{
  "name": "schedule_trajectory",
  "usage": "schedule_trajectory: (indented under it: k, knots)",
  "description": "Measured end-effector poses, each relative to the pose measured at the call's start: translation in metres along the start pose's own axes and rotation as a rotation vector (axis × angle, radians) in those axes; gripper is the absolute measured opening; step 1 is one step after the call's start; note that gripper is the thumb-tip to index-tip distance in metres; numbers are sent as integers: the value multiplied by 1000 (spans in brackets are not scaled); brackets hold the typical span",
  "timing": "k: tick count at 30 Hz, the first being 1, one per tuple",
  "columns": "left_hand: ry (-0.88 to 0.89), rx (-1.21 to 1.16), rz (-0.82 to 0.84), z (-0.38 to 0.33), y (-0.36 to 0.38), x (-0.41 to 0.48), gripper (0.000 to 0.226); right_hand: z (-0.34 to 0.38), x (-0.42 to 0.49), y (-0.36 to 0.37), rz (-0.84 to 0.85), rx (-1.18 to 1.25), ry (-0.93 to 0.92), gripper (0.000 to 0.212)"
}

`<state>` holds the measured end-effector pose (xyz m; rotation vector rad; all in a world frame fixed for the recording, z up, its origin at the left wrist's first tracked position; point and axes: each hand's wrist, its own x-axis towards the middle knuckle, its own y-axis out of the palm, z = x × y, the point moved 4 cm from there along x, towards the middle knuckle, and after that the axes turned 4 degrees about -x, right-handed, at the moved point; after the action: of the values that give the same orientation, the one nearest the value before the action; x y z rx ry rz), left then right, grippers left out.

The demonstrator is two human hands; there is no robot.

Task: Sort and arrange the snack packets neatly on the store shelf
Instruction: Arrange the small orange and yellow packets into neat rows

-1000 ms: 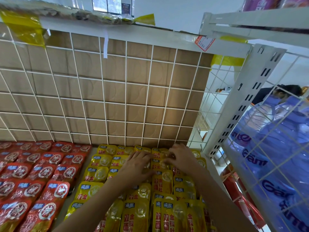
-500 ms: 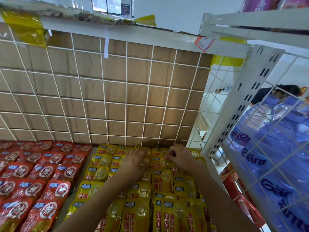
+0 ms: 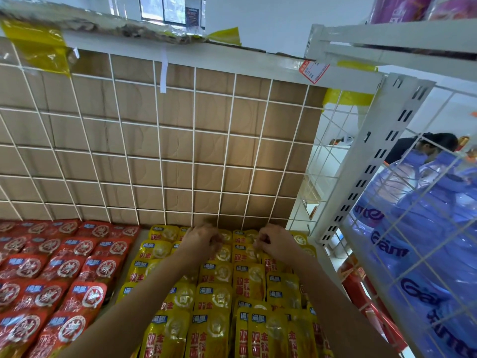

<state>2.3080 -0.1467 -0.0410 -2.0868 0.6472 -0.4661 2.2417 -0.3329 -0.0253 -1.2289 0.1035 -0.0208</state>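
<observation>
Head view: yellow packets (image 3: 214, 298) lie flat in overlapped columns on the shelf (image 3: 133, 244), right of the red packets (image 3: 64, 267). Long axis runs front-to-back, tops toward the wire grid (image 3: 160, 161). Left hand (image 3: 202, 240) and right hand (image 3: 273, 241) are at the back row. Each grip is curled and apparently pinching a packet's top edge, though it's blurry. Packets look light, soft and slick, so take them by the sealed edge.

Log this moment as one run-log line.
phase: straightening back row | left hand: curled on yellow packets, grip blurred | right hand: pinches yellow packets | red packets: untouched
</observation>
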Motion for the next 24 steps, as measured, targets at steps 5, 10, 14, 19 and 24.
schedule_trajectory:
  k: [5, 10, 14, 19, 24]
  knots:
    - [-31, -53, -3, 0, -3, 5, 13, 1, 1, -1, 11, -11, -4, 30]
    - [-25, -71, 4, 1, -3, 6, 13, 2, 1, -1, 14, -26, 6, 36]
    - [-12, -88, -7, 1, -3, 6, 12, 3, 0, -2, 28, -17, 14, 35]
    - [19, -90, -20, 0, -4, 4, 11, 3, -1, -3, 15, 0, 11, 25]
    - [133, -79, -39, -8, -12, -8, 12, 6, -9, -9, -113, 75, 0, 9]
